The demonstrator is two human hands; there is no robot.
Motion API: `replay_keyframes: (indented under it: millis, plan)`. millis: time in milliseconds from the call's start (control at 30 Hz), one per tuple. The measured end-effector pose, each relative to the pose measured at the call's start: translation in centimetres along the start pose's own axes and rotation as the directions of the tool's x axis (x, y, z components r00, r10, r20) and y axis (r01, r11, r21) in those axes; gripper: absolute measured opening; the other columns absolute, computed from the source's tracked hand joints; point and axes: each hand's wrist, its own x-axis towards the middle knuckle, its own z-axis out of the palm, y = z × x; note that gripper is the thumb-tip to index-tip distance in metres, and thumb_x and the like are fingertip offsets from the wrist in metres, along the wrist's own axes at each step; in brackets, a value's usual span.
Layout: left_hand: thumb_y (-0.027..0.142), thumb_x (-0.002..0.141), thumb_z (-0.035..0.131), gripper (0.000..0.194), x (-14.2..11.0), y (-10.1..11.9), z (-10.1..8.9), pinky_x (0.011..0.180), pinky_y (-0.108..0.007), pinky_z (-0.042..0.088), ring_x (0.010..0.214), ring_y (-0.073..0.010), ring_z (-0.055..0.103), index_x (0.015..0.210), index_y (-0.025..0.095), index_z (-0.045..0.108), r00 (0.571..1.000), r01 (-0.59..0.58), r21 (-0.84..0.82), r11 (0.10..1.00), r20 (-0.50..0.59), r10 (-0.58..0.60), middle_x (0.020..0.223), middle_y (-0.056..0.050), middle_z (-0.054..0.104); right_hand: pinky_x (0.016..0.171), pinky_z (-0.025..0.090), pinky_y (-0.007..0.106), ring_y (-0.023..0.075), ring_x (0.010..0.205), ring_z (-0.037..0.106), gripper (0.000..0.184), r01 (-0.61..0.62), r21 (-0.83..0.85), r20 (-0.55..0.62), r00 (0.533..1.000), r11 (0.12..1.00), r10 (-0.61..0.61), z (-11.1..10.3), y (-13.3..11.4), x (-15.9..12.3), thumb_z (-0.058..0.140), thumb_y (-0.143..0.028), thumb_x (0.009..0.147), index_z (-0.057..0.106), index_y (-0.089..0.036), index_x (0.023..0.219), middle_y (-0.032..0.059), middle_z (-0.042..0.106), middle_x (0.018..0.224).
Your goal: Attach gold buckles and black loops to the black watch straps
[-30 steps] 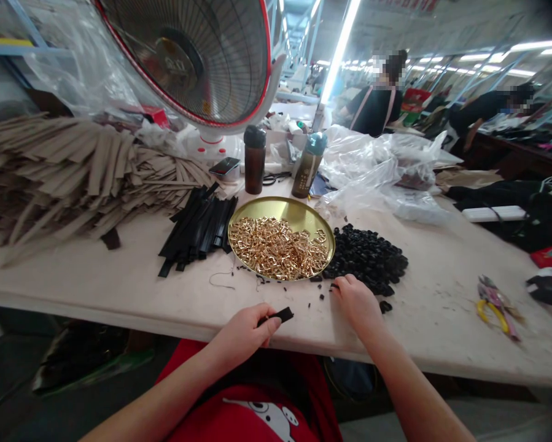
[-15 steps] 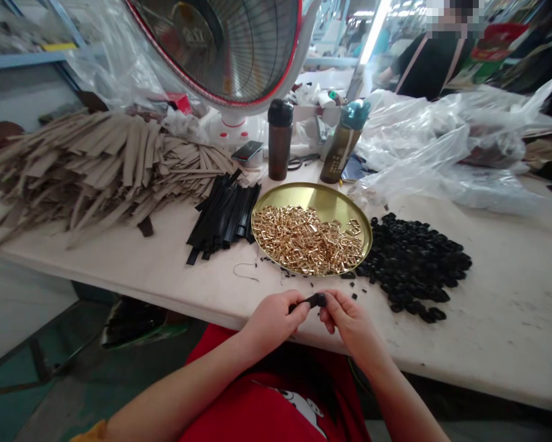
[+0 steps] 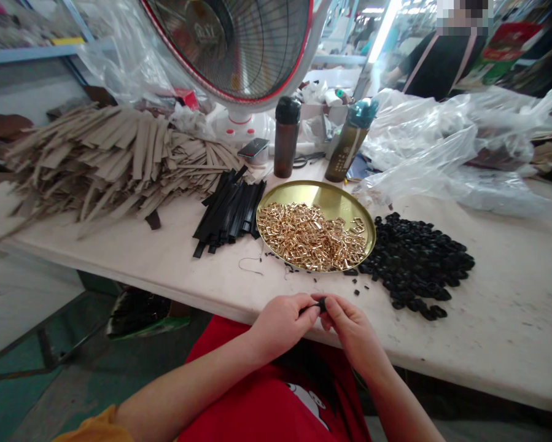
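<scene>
At the table's front edge, my left hand (image 3: 285, 320) pinches a narrow black strip (image 3: 322, 304) between thumb and fingers. My right hand (image 3: 352, 322) grips the strip's other end, which is bent or rolled into a small dark lump. Fingers cover most of the strip. Just beyond both hands is a round gold tray (image 3: 317, 191) holding a heap of small gold metal buckles (image 3: 315, 239). Flat black strips (image 3: 232, 212) lie in a bundle left of the tray. To its right spreads a pile of small black loops (image 3: 416, 264).
A large bundle of beige strips (image 3: 105, 159) covers the table's left side. Behind the tray stand a fan (image 3: 239, 49), a dark bottle (image 3: 287, 138), a teal-lidded bottle (image 3: 349, 141) and scissors (image 3: 307, 159). Clear plastic bags (image 3: 446, 147) lie at back right; a person (image 3: 441, 64) is beyond.
My hands have drawn closer together, and less of the black strip shows between them. The view has shifted slightly, moving the table items a little to the right.
</scene>
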Motion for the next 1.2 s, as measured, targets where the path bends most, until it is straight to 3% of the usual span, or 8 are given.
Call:
replay_keyframes:
  millis: [100,233,367,533,700,900,1067,1200]
  plan:
    - [0.029,0.084,0.038,0.025,-0.2,0.2,0.7,0.061,-0.02,0.037,0.066,-0.0123,0.052,0.077,0.018,0.059,0.996,0.014,-0.052,0.999,-0.091,-0.018,0.072,0.0,0.06,0.047,0.035,0.022,0.0094,0.049,0.039,0.031,-0.078,0.323,-0.079,0.991,0.943,0.109,1.2,0.4,-0.4,0.06,-0.043,0.072,0.066,-0.018,0.089,-0.0028,0.047,0.054]
    - [0.028,0.085,0.037,0.024,-0.3,-0.1,1.7,0.062,-0.021,0.038,0.065,-0.012,0.053,0.075,0.018,0.057,0.986,0.023,-0.1,0.995,-0.163,-0.039,0.071,0.001,0.06,0.051,0.039,0.022,0.0097,0.052,0.043,0.023,-0.044,0.528,-0.16,0.976,0.848,0.151,3.2,0.8,-1.2,0.063,-0.039,0.07,0.066,-0.021,0.085,-0.0033,0.05,0.058]
    - [0.032,0.087,0.032,0.028,-0.4,-0.5,2.0,0.061,-0.021,0.04,0.063,-0.0118,0.054,0.077,0.017,0.054,0.987,0.051,-0.209,0.976,-0.14,-0.082,0.07,0.0,0.059,0.051,0.04,0.024,0.0103,0.052,0.044,0.019,-0.021,0.561,-0.137,0.983,0.827,0.118,4.5,0.9,-1.6,0.059,-0.039,0.071,0.063,-0.022,0.078,-0.0032,0.051,0.06]
    - [0.021,0.08,0.041,0.026,-1.3,-0.8,1.2,0.065,-0.024,0.041,0.068,-0.0132,0.054,0.105,0.017,0.045,0.991,0.052,-0.171,0.984,-0.11,-0.071,0.077,-0.001,0.06,0.051,0.038,0.023,0.0095,0.052,0.042,0.019,0.019,0.484,-0.207,0.974,0.875,0.093,3.7,0.8,-1.3,0.064,-0.035,0.069,0.058,-0.022,0.081,-0.0046,0.049,0.061]
    - [0.012,0.077,0.038,0.032,-1.7,-1.0,0.1,0.066,-0.024,0.041,0.067,-0.0114,0.054,0.109,0.016,0.039,0.994,0.051,-0.244,0.968,-0.083,-0.074,0.076,0.0,0.061,0.052,0.037,0.023,0.0099,0.052,0.04,0.02,-0.043,0.324,-0.082,0.994,0.945,0.074,3.4,0.7,-1.6,0.064,-0.036,0.069,0.054,-0.019,0.071,-0.0039,0.047,0.059]
    - [0.026,0.077,0.046,0.031,-1.5,-1.2,-1.1,0.056,-0.023,0.041,0.057,-0.0113,0.055,0.105,0.017,0.036,0.98,0.196,-0.37,0.908,0.111,-0.166,0.072,0.001,0.062,0.059,0.039,0.026,0.012,0.058,0.044,0.027,-0.053,0.371,-0.022,0.998,0.927,0.065,2.7,0.2,-1.9,0.055,-0.046,0.076,0.055,-0.02,0.07,-0.0019,0.05,0.061]
    - [0.034,0.076,0.049,0.027,-1.4,-1.2,-1.1,0.053,-0.022,0.04,0.056,-0.0121,0.056,0.096,0.018,0.041,0.973,0.231,-0.307,0.923,0.083,-0.216,0.07,0.001,0.063,0.061,0.038,0.025,0.0121,0.061,0.047,0.029,-0.25,0.353,0.214,0.96,0.901,0.182,2.2,0.1,-1.7,0.061,-0.042,0.072,0.056,-0.021,0.091,-0.0023,0.053,0.066]
    - [0.035,0.075,0.05,0.02,-1.1,-1.3,-1.1,0.055,-0.022,0.039,0.062,-0.0137,0.056,0.085,0.017,0.049,0.976,0.214,-0.164,0.963,0.063,-0.206,0.071,0.0,0.062,0.061,0.038,0.025,0.0125,0.062,0.048,0.025,-0.314,0.387,0.303,0.931,0.867,0.202,2.1,0.3,-1.6,0.066,-0.036,0.068,0.054,-0.02,0.081,-0.0024,0.052,0.064]
